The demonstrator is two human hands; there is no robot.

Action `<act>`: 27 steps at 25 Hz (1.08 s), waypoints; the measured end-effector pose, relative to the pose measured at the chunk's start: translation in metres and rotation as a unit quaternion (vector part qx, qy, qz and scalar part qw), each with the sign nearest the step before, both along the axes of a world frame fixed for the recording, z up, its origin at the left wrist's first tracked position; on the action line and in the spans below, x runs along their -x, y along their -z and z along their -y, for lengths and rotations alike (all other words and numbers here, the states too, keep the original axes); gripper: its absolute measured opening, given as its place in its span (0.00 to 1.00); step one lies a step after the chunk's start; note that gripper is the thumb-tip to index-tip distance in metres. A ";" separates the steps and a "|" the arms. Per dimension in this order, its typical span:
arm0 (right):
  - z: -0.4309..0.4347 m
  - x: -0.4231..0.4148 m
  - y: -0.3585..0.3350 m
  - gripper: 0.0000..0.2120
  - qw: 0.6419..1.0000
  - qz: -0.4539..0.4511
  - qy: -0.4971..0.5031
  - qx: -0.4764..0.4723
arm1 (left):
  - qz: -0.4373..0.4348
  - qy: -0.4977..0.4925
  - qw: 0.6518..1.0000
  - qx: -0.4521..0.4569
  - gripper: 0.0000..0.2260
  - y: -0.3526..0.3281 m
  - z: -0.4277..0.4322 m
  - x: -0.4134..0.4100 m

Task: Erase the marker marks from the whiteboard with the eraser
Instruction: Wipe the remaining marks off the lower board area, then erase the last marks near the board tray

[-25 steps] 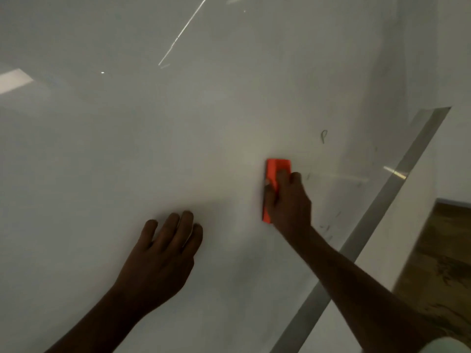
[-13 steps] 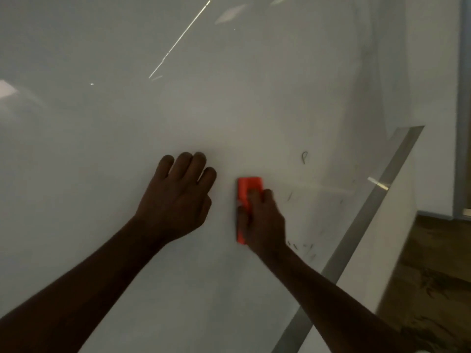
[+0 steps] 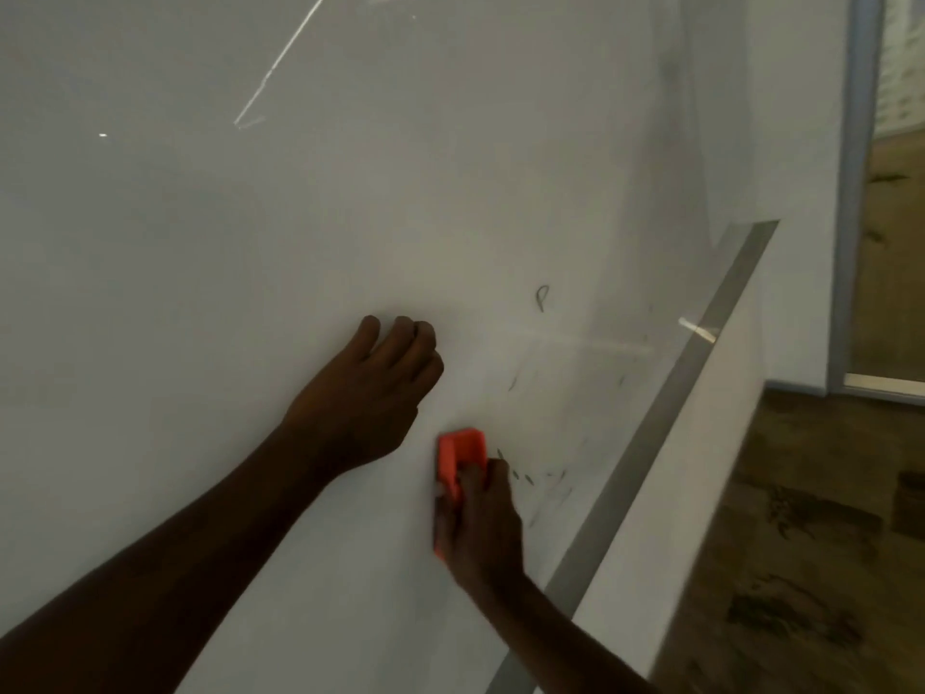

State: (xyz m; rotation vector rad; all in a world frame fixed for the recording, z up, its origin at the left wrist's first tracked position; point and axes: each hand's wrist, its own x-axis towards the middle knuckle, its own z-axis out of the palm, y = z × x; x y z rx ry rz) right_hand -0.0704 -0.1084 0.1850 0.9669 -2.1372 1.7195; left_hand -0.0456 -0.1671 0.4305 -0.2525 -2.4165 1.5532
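On whiteboard [image 3: 250, 293]: orange eraser [image 3: 460, 455] gripped under right hand [image 3: 480, 528]; left hand [image 3: 365, 398] curled, empty

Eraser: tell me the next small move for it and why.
Probably slide the orange eraser rightward along the whiteboard. The right hand presses it flat just left of a cluster of dark smudges, which remain unwiped toward the metal edge strip. The left hand only braces on the board.

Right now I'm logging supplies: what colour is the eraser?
Bright orange-red eraser, clearest in the head view.
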 end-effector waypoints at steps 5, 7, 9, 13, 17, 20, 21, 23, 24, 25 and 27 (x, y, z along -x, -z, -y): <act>-0.013 0.085 0.047 0.23 0.909 0.392 0.137 -0.032 | -0.003 -0.004 0.999 0.043 0.16 0.004 0.001 0.001; -0.005 0.064 0.026 0.24 0.923 0.366 0.120 0.013 | -0.004 -0.013 0.999 0.042 0.16 0.004 0.001 0.001; 0.001 0.025 -0.001 0.23 0.965 0.242 0.063 0.078 | -0.003 -0.012 0.999 0.033 0.16 0.004 0.002 0.002; 0.000 0.004 -0.007 0.20 0.989 0.112 -0.023 0.090 | 0.002 -0.017 0.999 0.028 0.17 0.004 0.001 0.002; -0.013 0.047 0.074 0.18 0.957 0.282 0.067 0.000 | 0.002 -0.016 0.999 0.046 0.16 0.005 0.003 0.003; -0.029 0.072 0.115 0.18 0.904 0.419 0.069 -0.050 | 0.003 -0.021 0.998 0.061 0.16 0.007 0.001 0.002; -0.028 0.071 0.111 0.18 0.897 0.434 0.062 -0.053 | 0.004 -0.022 0.998 0.060 0.16 0.007 0.002 0.002; -0.022 0.053 0.088 0.19 0.924 0.378 0.047 -0.030 | 0.003 -0.022 0.998 0.057 0.15 0.008 0.003 0.003; -0.017 0.039 0.076 0.19 0.945 0.325 0.034 -0.008 | 0.000 -0.019 0.998 0.054 0.15 0.008 0.004 0.003; -0.016 0.027 0.067 0.19 0.961 0.275 0.025 -0.001 | -0.002 -0.016 0.999 0.047 0.15 0.008 0.004 0.003; -0.019 0.025 0.071 0.18 0.975 0.218 0.027 -0.027 | -0.001 -0.017 0.999 0.039 0.15 0.008 0.005 0.002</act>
